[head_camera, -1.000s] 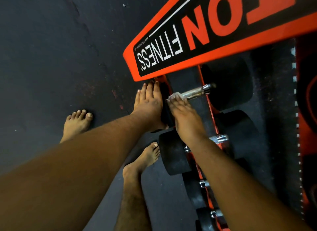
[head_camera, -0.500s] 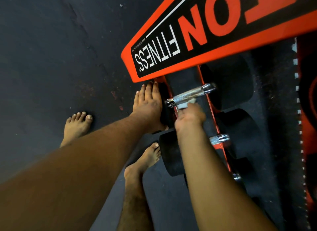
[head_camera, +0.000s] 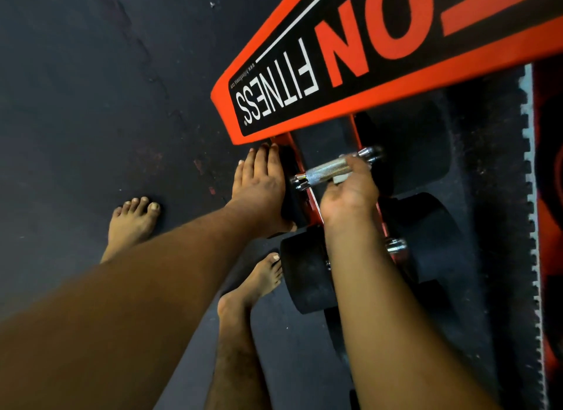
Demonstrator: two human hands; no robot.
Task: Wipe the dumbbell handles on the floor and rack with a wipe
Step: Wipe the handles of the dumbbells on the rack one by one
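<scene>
Landmark: knurled dumbbell handle (head_camera: 330, 168), seated on the orange rack (head_camera: 307, 193) under the "FITNESS" panel (head_camera: 335, 74).

Far left of the handle, a bare foot (head_camera: 131, 220) is planted on the dark floor (head_camera: 91, 89); a second bare foot (head_camera: 259, 281) is seen below-left of the handle, near the lower dumbbell's black head (head_camera: 304, 275).

Just left of the handle, the left hand (head_camera: 259, 187) is laid flat, fingers straight and together, pressed against the dumbbell's left head (head_camera: 289, 190); thumb is hooked under it. Left forearm is extended from the lower-left corner.

At the handle's right half, the right hand (head_camera: 350, 193) is curled up from below, fingers wrapped toward the bar. A pale wipe (head_camera: 338, 179) is pinched between that hand and the bar's underside; only a small patch is visible. Hand is motion-blurred. Right forearm is run in from the lower right, crossing over the lower dumbbell.

Right of the handle, the dumbbell's right head (head_camera: 417, 141) is in shadow.
</scene>
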